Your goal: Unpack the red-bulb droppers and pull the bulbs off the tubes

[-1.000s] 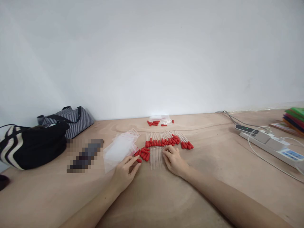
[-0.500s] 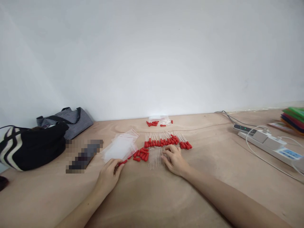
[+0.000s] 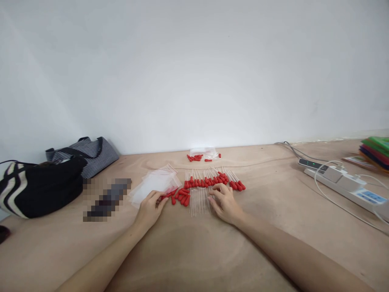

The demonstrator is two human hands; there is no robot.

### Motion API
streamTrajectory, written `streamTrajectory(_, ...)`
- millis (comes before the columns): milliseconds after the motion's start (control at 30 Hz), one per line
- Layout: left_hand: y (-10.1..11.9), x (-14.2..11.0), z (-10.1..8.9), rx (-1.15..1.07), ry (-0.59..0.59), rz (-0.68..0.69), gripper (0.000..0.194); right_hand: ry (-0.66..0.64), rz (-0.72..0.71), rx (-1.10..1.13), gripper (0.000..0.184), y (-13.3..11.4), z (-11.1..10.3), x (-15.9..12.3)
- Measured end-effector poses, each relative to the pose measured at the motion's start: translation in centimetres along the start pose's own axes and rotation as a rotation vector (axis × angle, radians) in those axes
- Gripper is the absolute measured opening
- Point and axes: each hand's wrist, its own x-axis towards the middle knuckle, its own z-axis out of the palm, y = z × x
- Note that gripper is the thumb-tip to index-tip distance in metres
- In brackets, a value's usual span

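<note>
Head view: left hand [image 3: 149,209] at the red bulbs [image 3: 187,200], fingers' grip unclear; right hand [image 3: 225,205] loosely open, a sideways brush could scatter the tubes [image 3: 199,202].

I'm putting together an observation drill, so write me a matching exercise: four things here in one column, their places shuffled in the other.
Things
1. striped bag
2. power strip
3. spread of clear plastic bags
4. row of bare clear tubes

Places
A. between the left hand and the right hand
B. well to the right of the right hand
C. behind the black bag
D. just beyond the left hand

Pairs: 1-C, 2-B, 3-D, 4-A
</note>
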Motion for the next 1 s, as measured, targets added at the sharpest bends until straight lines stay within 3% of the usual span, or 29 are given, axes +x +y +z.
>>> streamTrajectory(167, -0.8, 0.2, -0.7, 0.095, 0.088, 0.030, 0.024, -0.002, -0.003, -0.006, 0.018, 0.1, 0.0, 0.0)
streamTrajectory(267, -2.8, 0.2, -1.2, 0.086, 0.072, -0.057, 0.028, 0.005, -0.008, -0.009, 0.017, 0.1, 0.0, -0.1)
streamTrajectory(400, -5.5, 1.4, -1.7, 0.105, -0.083, -0.199, 0.038, 0.011, -0.018, -0.026, 0.017, 0.0, 0.0, -0.1)
streamTrajectory(533, -6.7, 3.4, -1.8, 0.075, -0.287, -0.336, 0.050, 0.013, -0.010, -0.022, 0.017, -0.1, -0.1, -0.1)
streamTrajectory(667, -7.1, 5.0, -1.9, 0.053, -0.370, -0.445, 0.034, 0.008, 0.006, -0.020, 0.017, 0.0, -0.2, -0.1)
streamTrajectory(867, -7.5, 5.9, -2.9, 0.243, -0.220, -0.664, 0.035, 0.001, 0.018, -0.025, 0.015, 0.0, -0.3, -0.2)
streamTrajectory(1000, -4.8, 6.4, -2.1, 0.390, -0.085, -0.638, 0.038, -0.048, 0.026, -0.038, 0.013, -0.1, -0.6, -0.1)
